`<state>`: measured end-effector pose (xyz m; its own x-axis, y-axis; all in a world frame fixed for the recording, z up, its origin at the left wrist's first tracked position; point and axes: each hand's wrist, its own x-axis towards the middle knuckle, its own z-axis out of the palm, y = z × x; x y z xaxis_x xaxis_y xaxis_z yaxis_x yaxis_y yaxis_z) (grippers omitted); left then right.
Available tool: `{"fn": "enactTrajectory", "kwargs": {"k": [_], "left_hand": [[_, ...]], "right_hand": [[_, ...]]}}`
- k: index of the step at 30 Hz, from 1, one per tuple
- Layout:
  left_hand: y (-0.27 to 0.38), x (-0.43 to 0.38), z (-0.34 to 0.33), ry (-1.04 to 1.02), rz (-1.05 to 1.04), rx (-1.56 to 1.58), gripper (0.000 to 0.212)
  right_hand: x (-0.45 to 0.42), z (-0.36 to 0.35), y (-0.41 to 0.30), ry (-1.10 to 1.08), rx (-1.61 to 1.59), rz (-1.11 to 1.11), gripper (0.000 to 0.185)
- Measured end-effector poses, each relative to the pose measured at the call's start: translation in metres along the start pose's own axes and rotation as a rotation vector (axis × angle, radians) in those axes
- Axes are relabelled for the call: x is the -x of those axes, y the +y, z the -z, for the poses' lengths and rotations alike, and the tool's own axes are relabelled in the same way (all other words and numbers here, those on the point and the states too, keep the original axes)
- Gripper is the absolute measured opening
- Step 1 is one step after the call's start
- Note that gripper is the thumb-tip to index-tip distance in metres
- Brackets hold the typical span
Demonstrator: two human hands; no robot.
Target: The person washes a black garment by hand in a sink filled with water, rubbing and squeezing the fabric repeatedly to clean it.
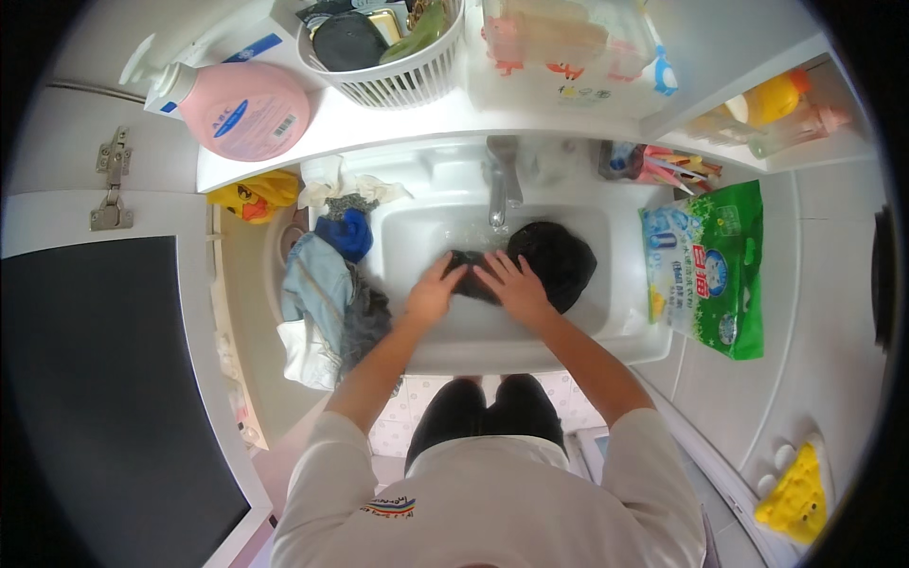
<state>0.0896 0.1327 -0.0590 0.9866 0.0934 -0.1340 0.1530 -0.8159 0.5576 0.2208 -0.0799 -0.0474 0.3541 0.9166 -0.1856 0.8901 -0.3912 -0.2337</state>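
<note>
A black cloth [556, 263] lies wet and bunched in the white washbasin [639, 284], below and right of the metal faucet [501, 177]. Water appears to run from the spout. My left hand [432, 287] touches the left end of a dark piece of fabric [470, 275] in the basin. My right hand [517, 285] rests on the right part of that fabric, its fingers spread beside the larger bunch. Whether the two dark parts are one garment, I cannot tell. Whether my fingers grip the fabric is unclear too.
Clothes, among them light blue denim [319, 277] and a blue cloth [346, 236], lie on the basin's left rim. A green detergent bag [724, 277] stands at the right. Above are a shelf with a pink pump bottle [245, 110] and a white basket [398, 82]. An open mirror door [106, 369] is at left.
</note>
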Motion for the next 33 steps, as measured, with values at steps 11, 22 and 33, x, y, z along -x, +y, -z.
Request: {"fn": "enactTrajectory", "kwargs": {"k": [11, 22, 33], "left_hand": [[0.023, -0.021, -0.037, -0.156, 0.093, -0.381, 0.09], [-0.001, -0.045, -0.03, -0.163, 0.22, -0.004, 0.062], [0.028, -0.031, 0.037, 0.335, 0.843, 1.772, 0.034]], "right_hand": [[-0.022, -0.037, -0.002, -0.171, -0.123, -0.21, 0.079], [-0.028, -0.035, 0.0, -0.184, -0.327, -0.445, 0.072], [-0.032, 0.046, 0.009, -0.332, -1.783, -0.718, 0.057]]}}
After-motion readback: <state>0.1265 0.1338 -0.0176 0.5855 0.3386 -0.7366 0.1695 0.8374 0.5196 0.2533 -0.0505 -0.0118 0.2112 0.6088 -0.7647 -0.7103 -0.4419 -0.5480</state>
